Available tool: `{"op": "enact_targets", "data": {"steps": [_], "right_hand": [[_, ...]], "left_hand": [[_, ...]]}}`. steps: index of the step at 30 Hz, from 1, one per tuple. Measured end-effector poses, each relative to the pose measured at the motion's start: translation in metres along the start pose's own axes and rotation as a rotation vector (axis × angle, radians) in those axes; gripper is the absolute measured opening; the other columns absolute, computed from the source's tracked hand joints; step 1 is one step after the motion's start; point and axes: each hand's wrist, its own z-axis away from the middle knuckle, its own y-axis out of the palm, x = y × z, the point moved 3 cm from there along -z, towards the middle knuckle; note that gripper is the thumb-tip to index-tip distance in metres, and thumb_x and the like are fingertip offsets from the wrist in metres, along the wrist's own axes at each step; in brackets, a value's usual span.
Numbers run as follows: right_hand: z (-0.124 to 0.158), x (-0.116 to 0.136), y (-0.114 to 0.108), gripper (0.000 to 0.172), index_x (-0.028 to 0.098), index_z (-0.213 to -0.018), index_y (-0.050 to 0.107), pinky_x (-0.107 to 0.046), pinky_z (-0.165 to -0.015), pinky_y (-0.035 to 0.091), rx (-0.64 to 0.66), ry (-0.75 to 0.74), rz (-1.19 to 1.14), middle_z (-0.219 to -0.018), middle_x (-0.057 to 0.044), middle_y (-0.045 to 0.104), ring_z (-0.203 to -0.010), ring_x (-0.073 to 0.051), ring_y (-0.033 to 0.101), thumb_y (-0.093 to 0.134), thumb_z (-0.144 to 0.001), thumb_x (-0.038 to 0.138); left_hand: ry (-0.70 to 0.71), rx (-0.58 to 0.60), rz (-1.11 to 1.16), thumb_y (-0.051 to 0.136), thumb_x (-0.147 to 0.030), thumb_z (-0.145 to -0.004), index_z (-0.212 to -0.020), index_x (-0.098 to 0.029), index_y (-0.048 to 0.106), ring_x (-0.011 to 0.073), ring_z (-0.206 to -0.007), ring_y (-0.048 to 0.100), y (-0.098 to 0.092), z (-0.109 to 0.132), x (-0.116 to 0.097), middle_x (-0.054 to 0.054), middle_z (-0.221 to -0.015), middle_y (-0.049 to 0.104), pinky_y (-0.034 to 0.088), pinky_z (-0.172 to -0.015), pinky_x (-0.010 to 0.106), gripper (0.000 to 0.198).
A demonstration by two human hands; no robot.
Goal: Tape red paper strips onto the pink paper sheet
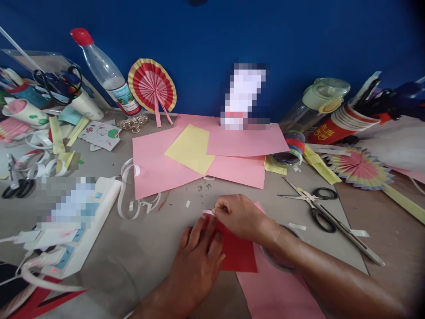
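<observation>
A sheet of red paper (239, 252) lies on the table in front of me, partly over a pink sheet (279, 292). My left hand (198, 254) rests open on its left side, fingers stretched out and pressing it down. At the top left corner of the red paper is a short white strip (208, 212), which looks like tape. My right hand (237, 217) is closed in a pinch on the strip's right end, with the fingertips partly hidden. A round ring, perhaps a tape roll (292, 268), shows partly under my right forearm.
Pink sheets (152, 164) and a yellow sheet (191, 148) lie ahead. Scissors (308, 198) and a slim metal tool (357, 239) are on the right, a power strip (96, 226) on the left. Behind stand a bottle (108, 73), a folded paper fan (152, 86) and cups.
</observation>
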Motion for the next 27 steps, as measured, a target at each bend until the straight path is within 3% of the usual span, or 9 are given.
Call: {"op": "enact_targets", "data": {"steps": [11, 19, 27], "right_hand": [[0.0002, 0.0021, -0.0011, 0.021, 0.018, -0.056, 0.049, -0.022, -0.048, 0.022, 0.011, -0.003, 0.051, -0.054, 0.004, 0.052, -0.051, -0.008, 0.038, 0.045, -0.076, 0.019], [0.0006, 0.003, -0.0014, 0.021, 0.018, -0.057, 0.052, -0.022, -0.049, 0.023, 0.015, -0.005, 0.047, -0.054, 0.004, 0.051, -0.051, -0.008, 0.036, 0.045, -0.077, 0.018], [0.0, 0.0016, -0.0034, 0.019, 0.018, -0.058, 0.051, -0.022, -0.047, 0.022, 0.008, 0.006, 0.028, -0.053, 0.005, 0.049, -0.049, -0.008, 0.035, 0.047, -0.077, 0.02]], "left_hand": [[-0.012, 0.046, 0.008, 0.049, -0.035, -0.088, -0.113, -0.027, 0.061, 0.0257, -0.123, 0.045, -0.0015, -0.0001, -0.0001, 0.001, -0.133, 0.056, 0.037, -0.093, 0.041, 0.029], [-0.024, -0.019, -0.019, 0.044, -0.037, -0.09, -0.111, -0.026, 0.062, 0.0262, -0.12, 0.046, -0.001, 0.0007, 0.0006, -0.001, -0.131, 0.057, 0.036, -0.093, 0.041, 0.029], [-0.017, 0.005, -0.018, 0.049, -0.036, -0.088, -0.109, -0.028, 0.062, 0.0273, -0.126, 0.042, -0.0029, -0.0005, -0.0006, 0.0, -0.133, 0.056, 0.036, -0.094, 0.042, 0.027]]}}
